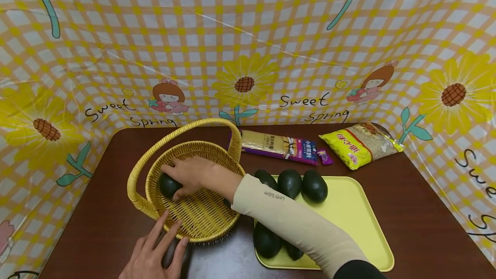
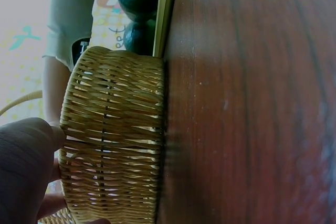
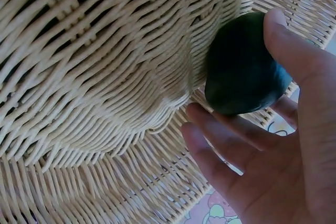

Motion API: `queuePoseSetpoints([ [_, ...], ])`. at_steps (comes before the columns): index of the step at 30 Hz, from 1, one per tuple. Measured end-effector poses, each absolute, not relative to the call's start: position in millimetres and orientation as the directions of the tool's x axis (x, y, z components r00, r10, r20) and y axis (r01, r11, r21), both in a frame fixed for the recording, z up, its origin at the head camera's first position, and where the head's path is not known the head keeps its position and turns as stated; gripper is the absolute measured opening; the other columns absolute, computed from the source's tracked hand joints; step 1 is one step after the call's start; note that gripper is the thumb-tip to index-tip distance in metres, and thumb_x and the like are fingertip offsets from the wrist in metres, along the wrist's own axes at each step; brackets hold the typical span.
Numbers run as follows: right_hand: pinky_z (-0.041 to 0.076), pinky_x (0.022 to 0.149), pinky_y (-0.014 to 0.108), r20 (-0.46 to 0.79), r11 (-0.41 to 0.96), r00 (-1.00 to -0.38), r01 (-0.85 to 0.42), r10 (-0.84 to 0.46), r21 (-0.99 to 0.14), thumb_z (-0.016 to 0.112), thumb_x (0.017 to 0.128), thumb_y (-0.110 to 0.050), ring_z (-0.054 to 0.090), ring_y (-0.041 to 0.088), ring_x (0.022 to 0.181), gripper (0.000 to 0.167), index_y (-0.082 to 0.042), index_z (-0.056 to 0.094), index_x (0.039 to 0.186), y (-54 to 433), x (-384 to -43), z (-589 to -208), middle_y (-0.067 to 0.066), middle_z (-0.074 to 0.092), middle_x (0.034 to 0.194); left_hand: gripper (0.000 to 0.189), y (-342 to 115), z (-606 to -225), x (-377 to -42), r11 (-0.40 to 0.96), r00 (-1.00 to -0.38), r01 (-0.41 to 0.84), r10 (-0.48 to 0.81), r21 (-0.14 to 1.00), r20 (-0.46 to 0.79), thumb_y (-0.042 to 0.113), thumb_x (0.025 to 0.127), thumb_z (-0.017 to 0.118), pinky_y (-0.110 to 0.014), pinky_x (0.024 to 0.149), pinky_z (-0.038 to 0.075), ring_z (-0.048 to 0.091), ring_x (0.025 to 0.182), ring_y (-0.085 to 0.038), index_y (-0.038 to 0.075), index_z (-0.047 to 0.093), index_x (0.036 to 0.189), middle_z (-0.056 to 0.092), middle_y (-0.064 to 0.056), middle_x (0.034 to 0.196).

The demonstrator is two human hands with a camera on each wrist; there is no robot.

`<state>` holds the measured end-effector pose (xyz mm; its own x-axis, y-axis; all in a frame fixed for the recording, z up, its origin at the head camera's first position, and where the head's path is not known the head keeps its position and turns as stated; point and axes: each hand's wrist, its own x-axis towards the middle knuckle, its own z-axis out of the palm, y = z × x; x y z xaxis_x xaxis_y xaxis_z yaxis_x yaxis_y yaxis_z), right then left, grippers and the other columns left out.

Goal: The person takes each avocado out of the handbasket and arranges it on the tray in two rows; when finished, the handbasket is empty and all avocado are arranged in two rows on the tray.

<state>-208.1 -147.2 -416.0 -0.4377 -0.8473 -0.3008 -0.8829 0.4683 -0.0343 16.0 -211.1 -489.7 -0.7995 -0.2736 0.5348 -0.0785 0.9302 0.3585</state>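
In the head view my right hand (image 1: 195, 175) reaches into the yellow wicker basket (image 1: 217, 238) and holds a dark green avocado (image 1: 168, 186) by its left inner wall. In the right wrist view, the thumb (image 3: 281, 35) lies on one side of the avocado and the other fingers are around its far side. My left hand (image 1: 153, 253) rests its extended fingers on the basket's near rim; the left wrist view shows the thumb (image 2: 39, 132) right at that rim. A bit of another dark item (image 1: 227, 203) shows inside the basket, mostly hidden by the right forearm.
Right of the basket lies a yellow tray (image 1: 360, 227) with several avocados (image 1: 314, 186), partly covered by the right sleeve (image 1: 294, 218). Behind are a pasta pack (image 1: 271, 145), a small purple packet (image 1: 324, 157) and a yellow bag (image 1: 360, 143). The basket's handle (image 1: 182, 128) arches upward.
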Motion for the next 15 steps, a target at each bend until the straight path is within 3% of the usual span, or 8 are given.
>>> queuePoseSetpoints([
  [9, 0.058, 0.097, 0.033, -0.315, 0.487, -0.452, -0.872, -0.835, -0.04, 0.076, 0.093, -0.065, 0.07, 0.017, 0.12, 0.09, -0.03, 0.031, 0.163, -149.0, -204.3, -417.9, 0.003, 0.054, 0.153, 0.042, -211.3, -490.9, 15.5, 0.923, -0.796, -0.067, -0.278, 0.379, 0.537, 0.035, 0.083, 0.091, -0.058, 0.056, 0.057, 0.072, 0.081, -0.038, 0.02, 0.085, 0.122, 0.071, -0.006, 0.142],
  [15, 0.058, 0.09, 0.032, -0.324, 0.454, -0.425, -0.891, -0.845, -0.017, 0.077, 0.095, -0.059, 0.07, 0.016, 0.11, 0.083, -0.04, 0.036, 0.165, -147.4, -202.5, -417.3, 0.004, 0.047, 0.158, 0.041, -211.7, -491.4, 15.9, 0.922, -0.799, -0.064, -0.276, 0.381, 0.535, 0.034, 0.084, 0.091, -0.06, 0.06, 0.058, 0.073, 0.082, -0.04, 0.019, 0.085, 0.122, 0.071, -0.007, 0.142],
])
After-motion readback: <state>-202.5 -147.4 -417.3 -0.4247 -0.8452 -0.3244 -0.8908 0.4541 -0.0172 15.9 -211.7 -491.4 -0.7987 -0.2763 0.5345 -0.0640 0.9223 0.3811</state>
